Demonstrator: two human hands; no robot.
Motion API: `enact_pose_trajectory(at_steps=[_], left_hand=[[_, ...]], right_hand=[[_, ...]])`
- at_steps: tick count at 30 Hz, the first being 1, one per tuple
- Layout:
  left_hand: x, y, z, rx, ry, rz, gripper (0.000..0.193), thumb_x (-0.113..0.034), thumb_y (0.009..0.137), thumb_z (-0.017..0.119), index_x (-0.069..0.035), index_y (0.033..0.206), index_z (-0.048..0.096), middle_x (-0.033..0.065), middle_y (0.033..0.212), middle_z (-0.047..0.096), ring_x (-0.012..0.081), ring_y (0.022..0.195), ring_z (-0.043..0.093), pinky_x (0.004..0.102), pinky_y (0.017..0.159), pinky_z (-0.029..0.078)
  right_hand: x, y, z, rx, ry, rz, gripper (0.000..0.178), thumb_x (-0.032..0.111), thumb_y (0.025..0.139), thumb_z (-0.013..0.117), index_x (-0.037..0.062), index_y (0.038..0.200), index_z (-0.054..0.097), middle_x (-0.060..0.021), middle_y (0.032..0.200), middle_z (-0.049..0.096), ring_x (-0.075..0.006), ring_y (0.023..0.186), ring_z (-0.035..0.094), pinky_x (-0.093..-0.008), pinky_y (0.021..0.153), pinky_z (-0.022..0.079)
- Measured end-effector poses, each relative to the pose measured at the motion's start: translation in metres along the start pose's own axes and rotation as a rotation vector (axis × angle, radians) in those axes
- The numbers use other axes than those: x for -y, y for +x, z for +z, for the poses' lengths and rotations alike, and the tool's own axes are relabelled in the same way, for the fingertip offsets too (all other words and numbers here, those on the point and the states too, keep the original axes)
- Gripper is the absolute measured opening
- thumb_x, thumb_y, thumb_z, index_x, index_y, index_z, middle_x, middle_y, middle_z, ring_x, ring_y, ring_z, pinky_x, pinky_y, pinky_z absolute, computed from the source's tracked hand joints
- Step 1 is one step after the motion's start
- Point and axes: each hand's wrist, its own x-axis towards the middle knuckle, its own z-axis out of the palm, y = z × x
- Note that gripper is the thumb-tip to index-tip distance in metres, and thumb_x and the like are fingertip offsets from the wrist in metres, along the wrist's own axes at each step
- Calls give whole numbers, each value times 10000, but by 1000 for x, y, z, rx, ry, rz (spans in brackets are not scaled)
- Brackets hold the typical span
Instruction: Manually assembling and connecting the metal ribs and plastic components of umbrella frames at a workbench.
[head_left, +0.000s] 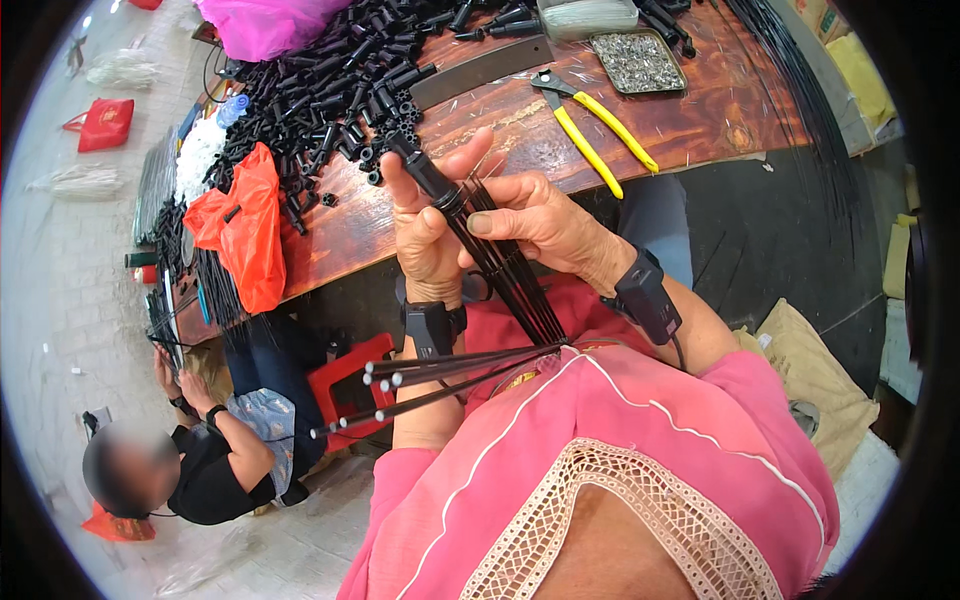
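What looks like an umbrella frame is in my hands: a black plastic hub (430,178) with several thin black ribs (515,285) running down from it toward my lap. My left hand (425,235) is closed about the hub's lower part, its thumb against the side and other fingers raised behind. My right hand (550,222) pinches the ribs just below the hub, thumb on top. More black rods (450,366) with pale round ends stick out to the left across my left forearm. Both wrists wear black strapped devices.
Loose black plastic parts (300,95) heap on the wooden table (480,130). Yellow-handled pliers (600,130), a metal strip (480,72) and a tin of small metal pieces (638,62) lie beyond my hands. An orange-red bag (255,235) hangs over the edge. A co-worker (235,440) sits at left.
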Motion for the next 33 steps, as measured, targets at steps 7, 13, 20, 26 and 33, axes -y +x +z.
enact_pose_trajectory(at_steps=[7,13,20,26,33], left_hand=[[-4,0,-7,45,-107,-15,728,-130,848,694,-426,1441,392,226,1362,531,489,1383,304,658,1090,277],[-12,3,-17,112,-18,-14,743,-74,835,678,-430,1431,412,221,1357,537,489,1390,290,643,1099,275],[-25,-10,5,-66,72,10,684,-69,859,649,-310,1456,418,244,1313,560,463,1346,385,592,1099,324],[-87,-31,54,-292,173,159,757,-300,907,642,-30,1501,258,286,1280,558,492,1193,532,562,1024,420],[-78,-31,128,-123,760,-154,775,-113,614,903,52,1272,529,157,935,685,241,891,668,407,903,473]], right_hand=[[2,1,1,52,-20,-14,306,188,927,648,32,1190,640,-80,810,722,2,482,506,-138,391,288],[1,0,2,43,23,-37,304,193,920,658,34,1178,640,-78,795,721,-4,492,522,-141,391,275],[-2,4,1,21,107,12,305,118,917,655,7,1199,622,-67,940,691,-145,789,706,-219,653,570],[3,0,-2,-28,116,-39,297,94,912,658,4,1193,624,-58,940,692,-152,800,708,-227,671,579],[-2,6,-5,-29,80,-100,276,102,907,674,3,1163,646,-45,912,695,-114,787,676,-223,674,557]])
